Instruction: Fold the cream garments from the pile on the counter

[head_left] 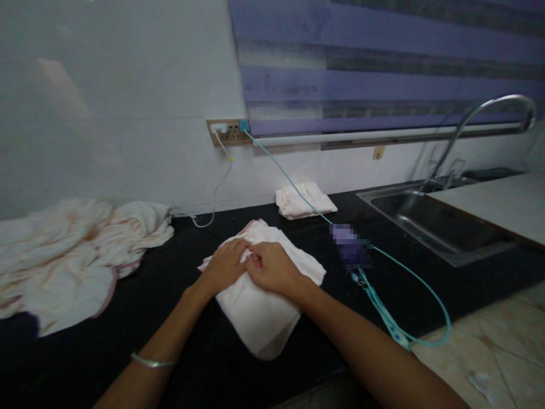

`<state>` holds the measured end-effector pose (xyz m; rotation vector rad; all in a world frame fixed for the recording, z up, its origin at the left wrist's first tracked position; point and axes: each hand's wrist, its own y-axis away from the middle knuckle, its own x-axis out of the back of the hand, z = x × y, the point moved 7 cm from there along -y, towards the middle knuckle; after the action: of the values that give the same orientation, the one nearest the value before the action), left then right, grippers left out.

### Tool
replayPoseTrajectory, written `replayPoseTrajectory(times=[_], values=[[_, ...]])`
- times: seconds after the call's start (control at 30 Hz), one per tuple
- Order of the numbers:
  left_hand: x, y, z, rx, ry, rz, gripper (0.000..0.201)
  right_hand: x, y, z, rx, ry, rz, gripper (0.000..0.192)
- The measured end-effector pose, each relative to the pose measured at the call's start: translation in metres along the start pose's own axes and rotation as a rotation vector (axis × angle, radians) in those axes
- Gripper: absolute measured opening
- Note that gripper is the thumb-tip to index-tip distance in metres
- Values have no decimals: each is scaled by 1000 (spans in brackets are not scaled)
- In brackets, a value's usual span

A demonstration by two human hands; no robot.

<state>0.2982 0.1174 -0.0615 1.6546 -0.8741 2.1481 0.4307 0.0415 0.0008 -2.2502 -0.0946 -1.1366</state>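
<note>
Pixelated purple object (pixel 351 245) unreadable (cloth pile (pixel 63 255) cut off left).

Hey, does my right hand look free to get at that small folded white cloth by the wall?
Probably yes. The right hand rests on the larger folded white cloth, and the black countertop toward the small folded white cloth looks bare, apart from the thin teal cable lying across that cloth.

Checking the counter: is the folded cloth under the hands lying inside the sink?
No, the folded cloth lies on the black counter, apart from the sink.
</note>
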Motion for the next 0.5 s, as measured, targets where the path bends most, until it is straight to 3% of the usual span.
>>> replayPoseTrajectory(times=[0.2,0.37,0.5], values=[[16,10,-21,311,-217,103,40,-4,1,19,-156,43,-69,46],[11,13,-16,270,-211,-7,40,-7,5,13,-172,8,-109,53],[10,12,-13,184,-151,23,34,-5,7,0,-110,-2,-114,54]])
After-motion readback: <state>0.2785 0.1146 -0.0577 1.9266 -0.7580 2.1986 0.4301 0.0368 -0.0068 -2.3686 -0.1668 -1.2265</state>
